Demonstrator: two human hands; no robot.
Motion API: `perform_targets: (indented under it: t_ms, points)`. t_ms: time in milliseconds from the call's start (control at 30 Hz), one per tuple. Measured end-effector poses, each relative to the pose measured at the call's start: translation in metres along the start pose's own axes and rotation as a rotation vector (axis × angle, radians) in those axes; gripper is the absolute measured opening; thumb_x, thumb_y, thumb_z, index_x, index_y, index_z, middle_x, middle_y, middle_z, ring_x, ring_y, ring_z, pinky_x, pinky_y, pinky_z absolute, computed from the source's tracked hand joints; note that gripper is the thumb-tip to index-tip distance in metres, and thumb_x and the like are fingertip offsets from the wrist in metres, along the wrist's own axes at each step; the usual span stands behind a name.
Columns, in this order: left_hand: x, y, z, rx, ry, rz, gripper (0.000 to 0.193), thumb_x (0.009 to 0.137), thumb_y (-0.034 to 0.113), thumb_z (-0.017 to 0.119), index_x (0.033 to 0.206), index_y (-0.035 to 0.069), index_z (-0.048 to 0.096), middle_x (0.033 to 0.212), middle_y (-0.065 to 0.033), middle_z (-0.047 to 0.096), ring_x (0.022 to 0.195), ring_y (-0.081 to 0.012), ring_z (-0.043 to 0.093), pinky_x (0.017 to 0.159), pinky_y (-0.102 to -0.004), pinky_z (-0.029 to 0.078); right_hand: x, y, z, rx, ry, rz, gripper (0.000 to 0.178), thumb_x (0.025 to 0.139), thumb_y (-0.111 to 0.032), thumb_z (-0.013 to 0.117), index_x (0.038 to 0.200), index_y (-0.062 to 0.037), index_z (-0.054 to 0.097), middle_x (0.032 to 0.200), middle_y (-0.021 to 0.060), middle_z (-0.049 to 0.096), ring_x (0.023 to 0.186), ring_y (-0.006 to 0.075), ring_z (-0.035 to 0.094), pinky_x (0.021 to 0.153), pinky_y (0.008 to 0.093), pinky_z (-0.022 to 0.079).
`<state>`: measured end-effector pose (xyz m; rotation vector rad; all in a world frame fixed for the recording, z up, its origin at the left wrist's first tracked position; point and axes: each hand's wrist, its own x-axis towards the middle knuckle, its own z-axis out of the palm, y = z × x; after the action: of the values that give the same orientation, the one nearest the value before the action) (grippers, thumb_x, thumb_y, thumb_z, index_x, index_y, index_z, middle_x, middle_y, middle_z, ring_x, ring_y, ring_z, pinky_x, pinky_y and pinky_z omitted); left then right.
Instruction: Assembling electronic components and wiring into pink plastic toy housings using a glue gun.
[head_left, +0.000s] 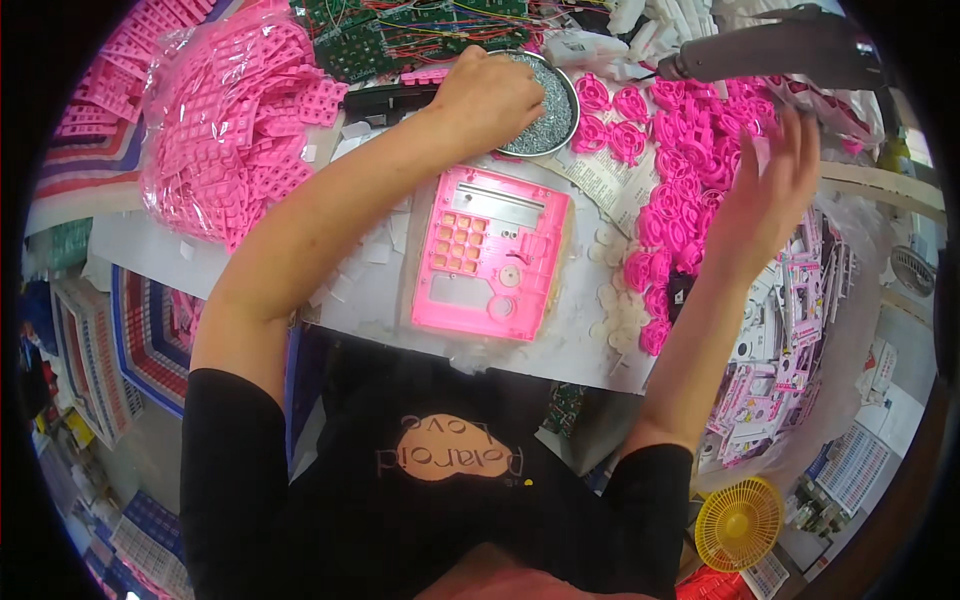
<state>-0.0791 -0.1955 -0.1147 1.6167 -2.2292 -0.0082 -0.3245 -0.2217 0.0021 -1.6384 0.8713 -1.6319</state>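
My left hand [488, 103] is curled over a round metal bowl [574, 118] of small grey metal pieces [552, 130], probably screws. Its fingertips dip in among them, so anything pinched there is hidden. Raised on the right, my right hand [768, 195] has its fingers stretched out and holds nothing. Just beyond those fingers is a dark electric screwdriver [775, 52], pointing left. A pink plastic housing [493, 255] with a square keypad grid and a slot lies on the table in front of me, touched by neither hand.
A clear bag of pink keypad parts [228, 125] sits at the left. Pink round parts [690, 185] are heaped right of the housing, beside flat whitish discs [608, 300]. Green circuit boards with wires [400, 40] lie at the back. A bag of printed panels [775, 340] stands right.
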Motion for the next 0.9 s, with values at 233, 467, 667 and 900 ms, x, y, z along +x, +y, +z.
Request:
perform_targets:
  t_ms: [233, 467, 667, 900]
  points:
    - [-0.008, 0.01, -0.007, -0.139, -0.004, -0.008, 0.018, 0.087, 0.025, 0.065, 0.077, 0.01, 0.062, 0.085, -0.005, 0.065, 0.086, -0.0263, 0.064, 0.082, -0.0458, 0.042, 0.034, -0.016, 0.006, -0.079, -0.324, 0.081, 0.051, 0.093, -0.008, 0.066, 0.138, 0.0033, 0.044, 0.124, 0.018, 0.061, 0.112, 0.0311, 0.062, 0.102, 0.0433, 0.051]
    - [-0.117, 0.081, -0.053, -0.429, 0.021, 0.176, 0.006, 0.086, 0.023, 0.069, 0.085, 0.018, 0.068, 0.086, 0.0033, 0.067, 0.085, -0.0162, 0.061, 0.092, -0.0458, 0.037, -0.091, -0.048, 0.021, 0.799, -0.412, 0.342, 0.045, 0.088, -0.023, 0.075, 0.121, -0.0059, 0.05, 0.069, 0.0067, 0.055, 0.063, 0.0201, 0.056, 0.061, 0.0361, 0.049]
    - [-0.14, 0.092, -0.049, -0.717, -0.021, 0.052, 0.007, 0.082, 0.02, 0.074, 0.089, 0.018, 0.072, 0.084, 0.0049, 0.068, 0.085, -0.0148, 0.062, 0.094, -0.0421, 0.033, -0.116, -0.071, 0.022, 0.736, -0.509, 0.288, 0.03, 0.089, -0.02, 0.072, 0.109, -0.01, 0.052, 0.062, 0.0032, 0.054, 0.055, 0.0193, 0.053, 0.062, 0.0364, 0.049]
    - [-0.142, 0.09, -0.047, -0.685, 0.01, 0.08, 0.016, 0.078, 0.02, 0.079, 0.091, 0.016, 0.071, 0.089, 0.003, 0.067, 0.089, -0.0176, 0.062, 0.096, -0.0449, 0.033, -0.121, -0.073, 0.026, 0.697, -0.507, 0.309, 0.027, 0.089, -0.018, 0.071, 0.107, -0.0101, 0.053, 0.064, 0.004, 0.056, 0.058, 0.0199, 0.056, 0.064, 0.0362, 0.05]
